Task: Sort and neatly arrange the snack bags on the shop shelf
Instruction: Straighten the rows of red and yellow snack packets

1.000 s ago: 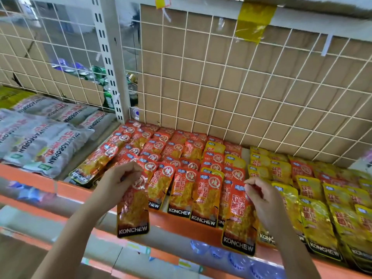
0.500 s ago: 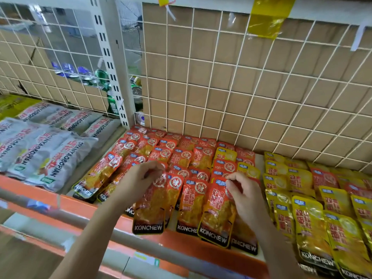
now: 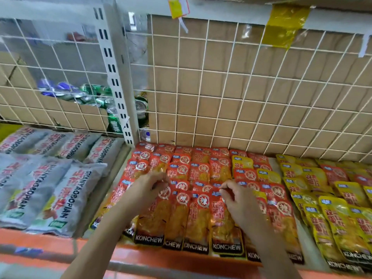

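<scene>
**Both hands pinch red snack bags at the front of the shelf**

At far left, grey bags (image 3: 50,188) printed with red characters and the word SHANYAOBOPIAN lie flat in overlapping rows on the shelf (image 3: 40,238), whose front lip is orange. Behind them, drink cans (image 3: 90,95) show through a white wire grid (image 3: 241,87). A white slotted post (image 3: 114,77) stands between this bay and the next.

Right of the post, the red bags (image 3: 187,170) fill the middle of the shelf in shingled rows from the grid to the lip. Each is glossy red-orange, with a round white-ringed seal and a small blue tab near the top. Lower down the contents look yellow-orange, and a black band at the bottom reads KONCHEW.

The left hand (image 3: 149,188) has its fingers curled and its tips bunched on the top edge of the left red bag (image 3: 153,218), pinching it. This bag lies in the front row with its black band at the lip. Two more red bags lie side by side between the hands. The right hand (image 3: 235,200) pinches the top edge of the right red bag (image 3: 223,224) the same way, fingers curled.

Further right, the yellow bags (image 3: 332,218) carry the same design on yellow. A few lie among the red ones, and a few red ones lie among them. Yellow tape (image 3: 285,25) sticks to the rail above.
</scene>
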{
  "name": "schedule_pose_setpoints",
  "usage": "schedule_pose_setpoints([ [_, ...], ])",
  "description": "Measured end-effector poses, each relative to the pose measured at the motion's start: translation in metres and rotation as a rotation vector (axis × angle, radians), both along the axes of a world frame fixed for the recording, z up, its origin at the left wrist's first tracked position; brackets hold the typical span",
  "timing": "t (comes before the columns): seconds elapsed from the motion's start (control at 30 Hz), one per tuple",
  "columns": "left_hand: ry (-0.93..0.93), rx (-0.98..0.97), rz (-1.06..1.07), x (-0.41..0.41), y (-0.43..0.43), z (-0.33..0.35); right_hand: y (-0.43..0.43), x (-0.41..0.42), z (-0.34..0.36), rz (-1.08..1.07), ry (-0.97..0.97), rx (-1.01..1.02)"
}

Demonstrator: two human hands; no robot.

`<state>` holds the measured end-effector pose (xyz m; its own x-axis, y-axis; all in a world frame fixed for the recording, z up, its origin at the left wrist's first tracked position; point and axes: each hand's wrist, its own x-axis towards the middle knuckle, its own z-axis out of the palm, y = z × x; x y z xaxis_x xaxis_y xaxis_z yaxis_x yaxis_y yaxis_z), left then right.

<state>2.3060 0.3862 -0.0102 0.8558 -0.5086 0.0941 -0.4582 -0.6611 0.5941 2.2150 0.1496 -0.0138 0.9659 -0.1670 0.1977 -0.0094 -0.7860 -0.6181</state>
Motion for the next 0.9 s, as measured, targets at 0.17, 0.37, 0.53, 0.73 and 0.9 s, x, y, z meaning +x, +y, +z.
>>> schedule_pose_setpoints([
  [0.17, -0.166, 0.063, -0.061, 0.006, 0.004, -0.013, 0.006, 0.0, -0.012, -0.069, -0.006, -0.159],
  [0.37, -0.211, 0.167, -0.057, 0.015, 0.006, -0.018, 0.008, -0.001, -0.017, -0.149, 0.008, -0.212],
  [0.53, -0.127, 0.193, -0.109, 0.018, 0.008, -0.015, 0.006, -0.003, -0.018, -0.15, -0.009, -0.195],
  [0.73, -0.115, 0.121, -0.099, 0.017, -0.007, -0.004, -0.015, -0.011, -0.013, -0.184, -0.116, -0.159],
  [0.9, -0.162, 0.042, -0.162, 0.013, -0.037, 0.002, -0.048, -0.023, -0.007, -0.274, -0.121, -0.156],
])
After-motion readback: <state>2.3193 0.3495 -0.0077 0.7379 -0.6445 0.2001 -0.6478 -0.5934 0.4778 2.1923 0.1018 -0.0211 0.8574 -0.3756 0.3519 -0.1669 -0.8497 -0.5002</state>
